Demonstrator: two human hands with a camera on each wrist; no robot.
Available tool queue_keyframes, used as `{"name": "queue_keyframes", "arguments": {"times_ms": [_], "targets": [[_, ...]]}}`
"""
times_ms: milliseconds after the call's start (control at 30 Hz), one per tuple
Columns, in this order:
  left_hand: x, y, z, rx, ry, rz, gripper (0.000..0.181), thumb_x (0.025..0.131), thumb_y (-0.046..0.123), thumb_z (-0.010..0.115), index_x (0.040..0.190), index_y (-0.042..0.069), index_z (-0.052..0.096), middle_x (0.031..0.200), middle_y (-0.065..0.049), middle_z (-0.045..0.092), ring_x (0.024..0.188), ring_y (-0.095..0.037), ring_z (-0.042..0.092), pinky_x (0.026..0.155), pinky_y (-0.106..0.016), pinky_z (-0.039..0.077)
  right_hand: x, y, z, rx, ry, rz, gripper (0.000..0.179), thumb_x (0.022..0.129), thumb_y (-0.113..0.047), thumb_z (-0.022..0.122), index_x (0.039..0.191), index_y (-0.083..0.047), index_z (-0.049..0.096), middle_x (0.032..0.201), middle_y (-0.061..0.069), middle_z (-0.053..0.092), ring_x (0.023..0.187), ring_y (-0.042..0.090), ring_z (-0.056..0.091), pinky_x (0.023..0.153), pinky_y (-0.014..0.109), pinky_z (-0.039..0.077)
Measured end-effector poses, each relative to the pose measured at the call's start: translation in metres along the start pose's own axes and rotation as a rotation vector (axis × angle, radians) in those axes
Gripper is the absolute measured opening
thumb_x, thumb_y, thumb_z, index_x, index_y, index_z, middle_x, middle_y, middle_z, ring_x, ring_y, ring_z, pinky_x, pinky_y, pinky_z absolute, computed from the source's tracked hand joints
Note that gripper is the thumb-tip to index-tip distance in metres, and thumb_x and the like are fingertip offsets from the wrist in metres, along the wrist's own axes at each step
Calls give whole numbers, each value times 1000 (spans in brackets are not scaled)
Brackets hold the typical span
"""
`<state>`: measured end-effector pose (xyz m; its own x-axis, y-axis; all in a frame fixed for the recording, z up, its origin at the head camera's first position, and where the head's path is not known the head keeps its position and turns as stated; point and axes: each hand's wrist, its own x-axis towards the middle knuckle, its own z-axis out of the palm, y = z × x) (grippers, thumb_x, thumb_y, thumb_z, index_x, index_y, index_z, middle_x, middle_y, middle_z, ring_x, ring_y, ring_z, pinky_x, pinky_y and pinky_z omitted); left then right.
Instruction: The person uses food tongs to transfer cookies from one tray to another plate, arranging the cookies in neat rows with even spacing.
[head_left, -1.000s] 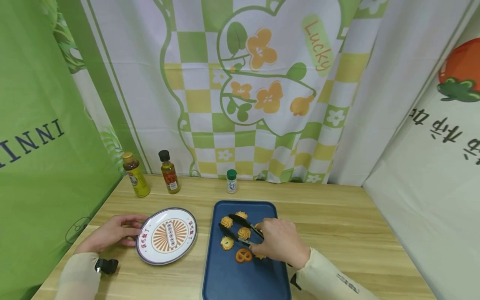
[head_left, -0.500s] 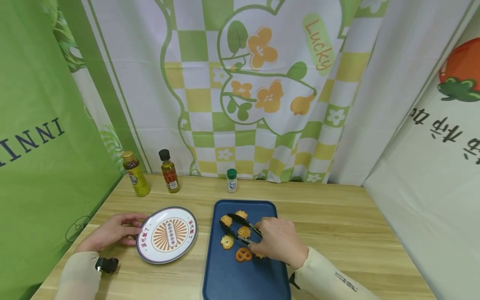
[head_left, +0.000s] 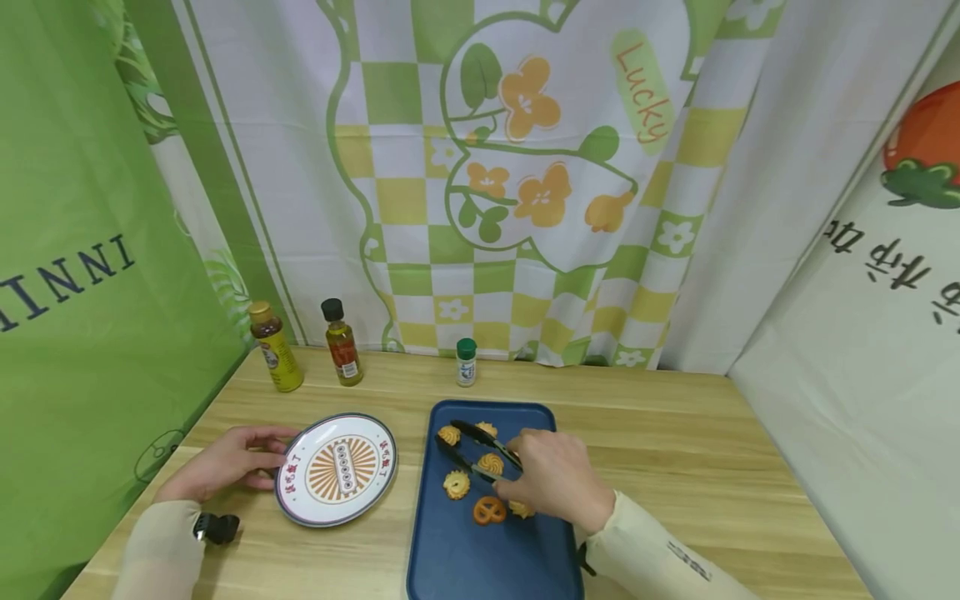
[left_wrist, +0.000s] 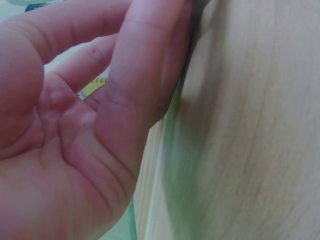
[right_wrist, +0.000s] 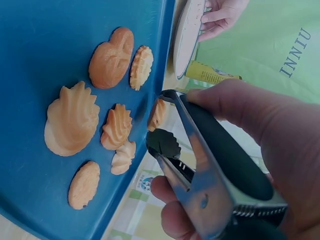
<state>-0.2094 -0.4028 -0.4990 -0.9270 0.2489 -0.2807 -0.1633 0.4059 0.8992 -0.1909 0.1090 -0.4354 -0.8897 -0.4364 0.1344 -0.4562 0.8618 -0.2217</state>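
My right hand (head_left: 558,479) grips black-and-metal tongs (right_wrist: 210,165) over the blue tray (head_left: 487,558). Between the spread tong tips is a swirled butter cookie (right_wrist: 157,114), near the tray's far left corner; whether both tips touch it I cannot tell. Several other cookies (head_left: 456,484) and a pretzel-shaped cookie (head_left: 489,510) lie on the tray, partly hidden by the hand. To the left, my left hand (head_left: 228,462) holds the left rim of a white plate (head_left: 378,479) with an orange sunburst print. In the left wrist view the fingers (left_wrist: 135,65) are bent and the grip is hidden.
Behind the plate stand a yellow-labelled bottle (head_left: 277,350) and a black-capped oil bottle (head_left: 342,346). A small green-capped shaker (head_left: 466,364) stands behind the tray. Curtains (head_left: 405,200) close off the back and sides of the wooden table (head_left: 675,467).
The tong tips and the cookie between them have shifted slightly to the left and away from me. The head view has swung a little. The left hand and plate stay put.
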Motion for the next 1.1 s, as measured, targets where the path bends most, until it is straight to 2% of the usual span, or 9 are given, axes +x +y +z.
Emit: {"name": "queue_keyframes", "arguments": {"times_ms": [333, 400, 533, 633, 833, 967, 1100], "targets": [[1, -3, -1, 3, -3, 7, 64, 105, 1, 71, 161, -14, 44, 130, -23, 63, 96, -21, 73, 81, -37, 76, 7, -11, -2, 4, 8, -40, 50, 83, -44, 96, 119, -11, 88, 75, -7, 63, 49, 7, 37, 43, 21, 17], [1, -3, -1, -3, -4, 7, 64, 105, 1, 71, 161, -13, 44, 130, -23, 63, 96, -21, 73, 82, -36, 76, 8, -14, -2, 23, 2, -49, 46, 84, -42, 95, 116, -10, 88, 73, -7, 59, 48, 8, 36, 43, 21, 18], [0, -2, 0, -6, -2, 10, 65, 105, 1, 71, 162, -14, 44, 130, -23, 63, 96, -21, 73, 82, -37, 76, 12, -21, -1, 68, 2, -67, 27, 85, -36, 91, 95, -13, 83, 69, -6, 47, 49, 8, 29, 45, 21, 16], [1, -2, 1, -6, -2, 8, 65, 105, 1, 71, 162, -13, 44, 131, -24, 63, 97, -22, 73, 83, -37, 76, 15, -25, 2, 81, 20, -75, 23, 85, -35, 89, 88, -15, 78, 69, -5, 48, 49, 7, 25, 45, 21, 12], [2, -4, 0, 2, -8, 8, 64, 105, 1, 70, 162, -13, 44, 131, -24, 63, 98, -22, 74, 82, -37, 76, 19, -32, 6, 83, 35, -55, 41, 87, -39, 89, 117, -10, 86, 93, 3, 76, 48, 6, 31, 43, 20, 13], [2, -3, -1, -4, -7, 7, 64, 106, 1, 69, 162, -13, 43, 131, -23, 63, 98, -22, 73, 82, -37, 76, 22, -39, 6, 97, 32, -64, 44, 88, -39, 89, 121, -10, 86, 101, 6, 79, 48, 7, 37, 43, 20, 18], [1, -3, 0, -3, -2, 9, 64, 105, 0, 69, 162, -13, 44, 131, -24, 63, 98, -23, 73, 82, -37, 76, 27, -48, 8, 99, 31, -76, 45, 87, -40, 92, 120, -10, 86, 97, 2, 77, 47, 6, 39, 41, 20, 20]]}}
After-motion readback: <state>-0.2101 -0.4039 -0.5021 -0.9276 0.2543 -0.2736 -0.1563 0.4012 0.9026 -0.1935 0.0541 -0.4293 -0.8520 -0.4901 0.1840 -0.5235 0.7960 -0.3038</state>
